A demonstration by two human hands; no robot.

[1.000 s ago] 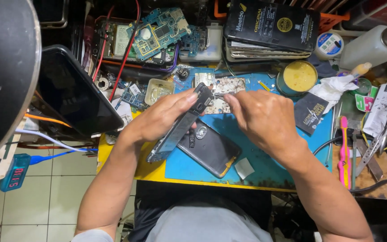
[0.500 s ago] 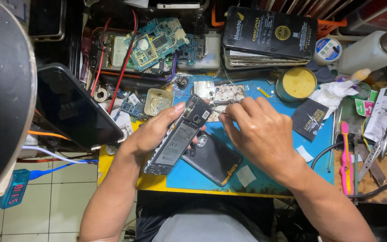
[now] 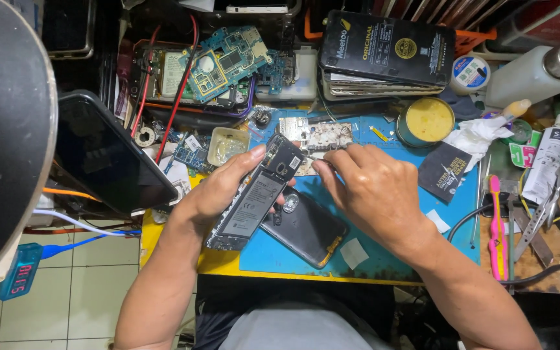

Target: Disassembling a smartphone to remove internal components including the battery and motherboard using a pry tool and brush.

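1. Since a moment ago, the opened phone (image 3: 254, 198) is seen tilted further upright, its top end raised toward the right hand (image 3: 374, 194); its insides are thereby presented better to the tool.
2. The opened phone is gripped around its edges by the left hand (image 3: 218, 194), fingers curled, above the blue mat (image 3: 396, 240).
3. The right hand is pinched shut on a thin tool (image 3: 311, 157), whose tip is held at the phone's upper end.
4. Counted: one back cover (image 3: 309, 230) on the mat just right of the phone; one yellow tin (image 3: 429, 121) at the mat's far edge; one pink toothbrush (image 3: 497, 227) right of the mat.
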